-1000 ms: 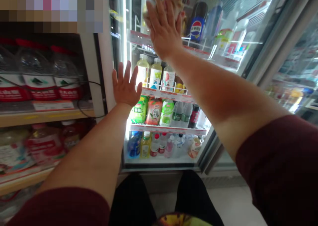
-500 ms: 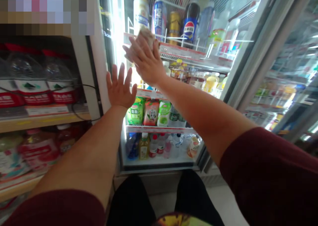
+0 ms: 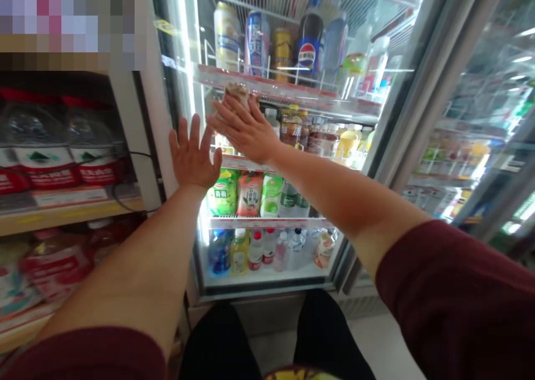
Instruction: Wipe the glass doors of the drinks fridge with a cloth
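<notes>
My right hand (image 3: 248, 132) presses a crumpled pale cloth (image 3: 236, 92) against the glass door (image 3: 267, 288) of a lit drinks fridge. Part of the cloth is covered by the palm and fingers. To its left, my left hand (image 3: 194, 160) lies flat near the door's left side with its fingers spread and nothing in them. The two hands are close together, the fingertips of one near those of the other. Behind the glass, just above the cloth, stand tall cans (image 3: 227, 37) and a cola bottle (image 3: 310, 40).
Lower fridge shelves hold green and red drink packs (image 3: 249, 195) and small bottles (image 3: 256, 250). Left of the fridge is a shelf with large red-capped water bottles (image 3: 39, 146); a thin dark cable (image 3: 121, 196) hangs there. Another glass-fronted fridge (image 3: 455, 146) stands to the right.
My right hand has slid the cloth down the glass, from over the upper shelf's edge to below it. My left hand stays spread at the door's left side; the view has shifted slightly.
</notes>
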`<state>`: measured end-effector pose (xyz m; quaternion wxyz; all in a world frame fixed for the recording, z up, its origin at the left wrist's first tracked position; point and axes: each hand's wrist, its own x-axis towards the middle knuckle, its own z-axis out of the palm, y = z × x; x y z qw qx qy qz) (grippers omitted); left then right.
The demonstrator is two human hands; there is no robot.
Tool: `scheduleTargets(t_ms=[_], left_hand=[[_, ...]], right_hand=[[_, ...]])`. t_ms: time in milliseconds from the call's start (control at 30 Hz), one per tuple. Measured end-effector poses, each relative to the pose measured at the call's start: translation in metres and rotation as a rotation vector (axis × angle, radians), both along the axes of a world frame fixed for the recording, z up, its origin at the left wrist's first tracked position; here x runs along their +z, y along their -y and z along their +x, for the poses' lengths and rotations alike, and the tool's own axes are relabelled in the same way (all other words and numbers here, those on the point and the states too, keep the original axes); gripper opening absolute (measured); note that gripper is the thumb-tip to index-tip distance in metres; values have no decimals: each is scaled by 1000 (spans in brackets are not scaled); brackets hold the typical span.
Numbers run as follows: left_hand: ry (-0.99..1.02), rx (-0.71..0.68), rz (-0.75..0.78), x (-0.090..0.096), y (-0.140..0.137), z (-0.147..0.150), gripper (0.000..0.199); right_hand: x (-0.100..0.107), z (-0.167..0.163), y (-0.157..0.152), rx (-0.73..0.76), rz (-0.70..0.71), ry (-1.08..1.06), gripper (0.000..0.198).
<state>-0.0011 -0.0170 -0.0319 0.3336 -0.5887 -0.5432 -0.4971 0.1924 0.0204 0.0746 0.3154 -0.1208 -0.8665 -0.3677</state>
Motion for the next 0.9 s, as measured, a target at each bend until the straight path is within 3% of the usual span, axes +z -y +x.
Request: scheduleTargets(t_ms=[100, 200, 300, 400, 600, 800, 900], left_hand=[[-8, 7, -1, 0, 2, 0, 82], [-18, 12, -1, 0, 2, -1, 82], [-30, 16, 10, 0, 3, -2, 79], [-41, 20, 21, 0, 3, -2, 76], [-77, 37, 16, -2, -1, -9, 78], [-83, 47, -4, -3, -6, -16, 80], [-69, 59, -12, -3, -7, -18, 82]], right_hand=[[7, 11, -2, -14, -2, -26, 68], [-2, 25, -2, -84, -13, -83, 64], [-15, 44, -1, -131, 16, 30, 61], [-15, 60, -4, -134, 53, 151, 61], [-22, 80, -10, -221, 19, -7, 66], [-28, 111, -19, -208, -13, 94, 64], [-30, 126, -27, -225, -13, -38, 63]])
